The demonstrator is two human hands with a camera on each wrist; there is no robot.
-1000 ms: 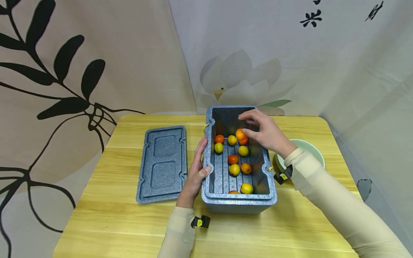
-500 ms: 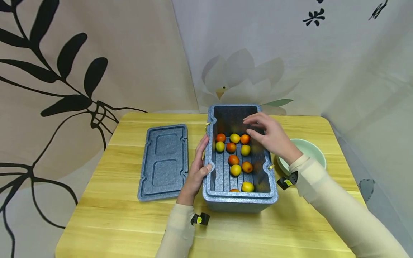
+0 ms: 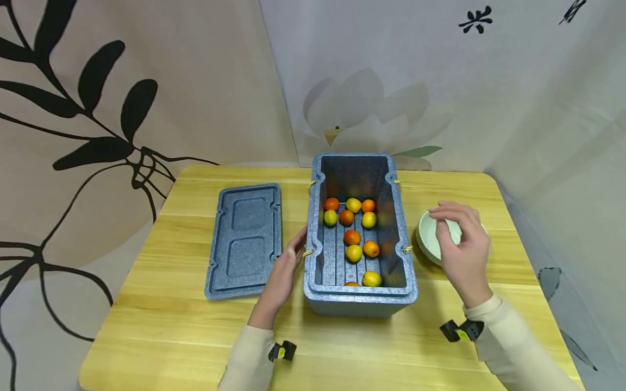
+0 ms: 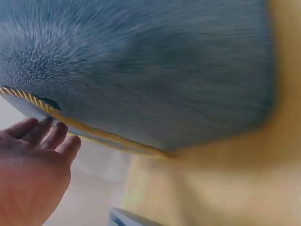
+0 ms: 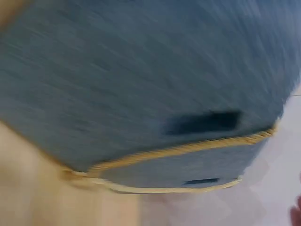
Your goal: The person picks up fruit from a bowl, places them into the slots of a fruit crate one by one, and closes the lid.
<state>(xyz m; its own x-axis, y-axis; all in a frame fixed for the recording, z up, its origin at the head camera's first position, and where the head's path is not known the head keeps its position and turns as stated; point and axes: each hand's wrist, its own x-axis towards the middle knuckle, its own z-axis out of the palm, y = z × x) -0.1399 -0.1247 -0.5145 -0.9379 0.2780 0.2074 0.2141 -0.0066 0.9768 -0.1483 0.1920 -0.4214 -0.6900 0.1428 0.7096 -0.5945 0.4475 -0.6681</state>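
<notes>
A grey-blue foam box stands lidless on the table, with several small orange and yellow fruits on its ribbed floor. My left hand is at the box's left side, its fingers extended near the rim. In the left wrist view the fingers lie close to the yellow rope along the box's side; whether they touch it is hard to tell. My right hand hovers over a pale green bowl right of the box, fingers loosely bent, with nothing visible in them.
The box's grey lid lies flat to the left on the wooden table. A patterned cloth backdrop hangs behind the table. Yellow rope also runs along the box's right side.
An orange fruit left my right hand and now lies in the box. That hand has moved right, over the bowl. My left hand has slipped off the rim, down and outward.
</notes>
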